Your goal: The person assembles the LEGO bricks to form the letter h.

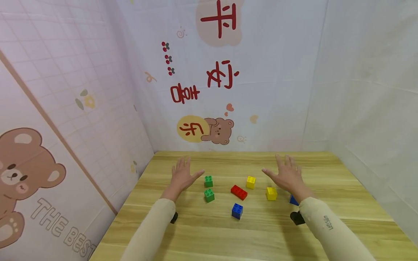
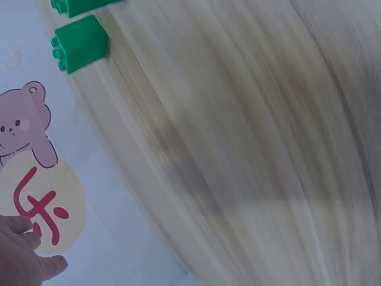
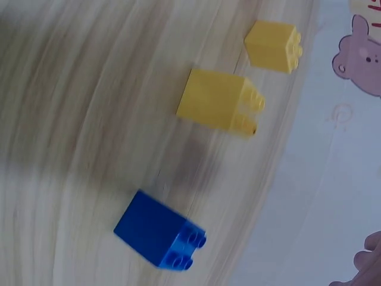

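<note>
My left hand (image 1: 181,177) hovers over the left part of the table with fingers spread, holding nothing. Nearest its thumb are two green bricks, a farther one (image 1: 208,181) and a closer one (image 1: 209,195). My right hand (image 1: 287,176), also spread and holding nothing, is above the right part. By it stand two yellow bricks, one farther back (image 1: 250,182) and one closer (image 1: 271,193). A blue brick (image 1: 294,200) is partly hidden under the right wrist; the right wrist view shows this blue brick (image 3: 158,231) whole. Between the hands lie a longer red brick (image 1: 239,192) and another blue brick (image 1: 237,211).
The bricks stand apart on a wood-grain table (image 1: 202,239). A white printed cloth (image 1: 277,72) with bears and red characters hangs behind the table's back edge, and more cloth (image 1: 375,108) hangs along the right side. Dark wrist devices (image 1: 297,218) sit under the sleeves.
</note>
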`<act>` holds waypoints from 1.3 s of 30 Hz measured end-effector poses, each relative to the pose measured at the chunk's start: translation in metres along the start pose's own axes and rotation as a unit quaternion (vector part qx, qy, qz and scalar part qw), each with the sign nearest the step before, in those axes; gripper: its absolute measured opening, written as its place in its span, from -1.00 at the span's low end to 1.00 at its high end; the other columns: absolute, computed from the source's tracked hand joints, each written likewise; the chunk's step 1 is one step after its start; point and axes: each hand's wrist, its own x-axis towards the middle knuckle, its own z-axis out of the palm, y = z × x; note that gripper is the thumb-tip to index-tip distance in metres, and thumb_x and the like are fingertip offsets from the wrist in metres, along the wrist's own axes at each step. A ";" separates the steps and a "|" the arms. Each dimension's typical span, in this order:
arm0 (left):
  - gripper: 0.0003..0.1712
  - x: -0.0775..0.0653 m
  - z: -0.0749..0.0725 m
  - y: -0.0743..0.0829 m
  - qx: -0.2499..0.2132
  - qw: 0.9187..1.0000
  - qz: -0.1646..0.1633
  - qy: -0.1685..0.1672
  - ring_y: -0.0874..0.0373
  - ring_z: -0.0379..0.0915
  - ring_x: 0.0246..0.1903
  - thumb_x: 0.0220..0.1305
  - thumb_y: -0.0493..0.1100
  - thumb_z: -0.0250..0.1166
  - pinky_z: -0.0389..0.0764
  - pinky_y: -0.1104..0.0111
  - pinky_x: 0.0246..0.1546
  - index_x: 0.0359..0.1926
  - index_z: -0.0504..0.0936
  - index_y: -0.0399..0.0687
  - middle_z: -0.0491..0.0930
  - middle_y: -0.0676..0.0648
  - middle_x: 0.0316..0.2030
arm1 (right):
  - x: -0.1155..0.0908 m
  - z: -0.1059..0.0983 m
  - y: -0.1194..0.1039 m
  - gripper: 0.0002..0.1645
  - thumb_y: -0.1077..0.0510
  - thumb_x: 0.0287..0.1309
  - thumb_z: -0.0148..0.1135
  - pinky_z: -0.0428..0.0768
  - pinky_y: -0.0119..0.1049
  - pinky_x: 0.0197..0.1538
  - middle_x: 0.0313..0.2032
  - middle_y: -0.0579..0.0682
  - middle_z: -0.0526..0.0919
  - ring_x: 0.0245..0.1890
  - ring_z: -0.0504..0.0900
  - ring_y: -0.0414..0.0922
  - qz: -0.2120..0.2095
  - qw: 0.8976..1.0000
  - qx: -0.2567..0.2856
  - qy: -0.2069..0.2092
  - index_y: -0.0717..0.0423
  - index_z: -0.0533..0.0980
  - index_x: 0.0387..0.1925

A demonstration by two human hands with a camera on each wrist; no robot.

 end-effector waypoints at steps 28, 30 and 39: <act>0.01 -0.018 0.026 0.013 -0.307 0.951 -0.046 0.003 -0.17 0.21 0.34 0.19 0.39 0.29 0.38 -0.12 0.20 0.50 0.20 0.00 0.33 -0.17 0.35 | -0.021 0.063 -0.035 -0.40 -0.09 0.40 0.18 0.40 0.23 0.22 0.26 0.23 0.48 0.24 0.44 0.24 -0.020 0.977 0.186 0.098 0.15 0.45 0.31; -0.01 -0.019 0.029 0.013 -0.312 0.949 -0.048 0.005 -0.13 0.25 0.31 0.17 0.38 0.31 0.41 -0.08 0.19 0.47 0.26 -0.01 0.39 -0.15 0.31 | -0.025 0.067 -0.034 -0.40 -0.09 0.40 0.17 0.44 0.21 0.18 0.26 0.23 0.49 0.22 0.47 0.22 -0.004 0.975 0.202 0.089 0.14 0.46 0.31; -0.35 -0.025 0.042 0.008 -0.332 0.941 -0.060 -0.018 -0.11 0.34 0.24 0.30 0.07 0.37 0.44 -0.04 0.16 0.31 0.45 -0.07 0.49 -0.16 0.20 | -0.036 0.084 -0.046 -0.47 -0.02 0.38 0.22 0.52 0.13 0.12 0.15 0.21 0.59 0.13 0.55 0.16 0.027 0.973 0.225 0.051 0.21 0.52 0.23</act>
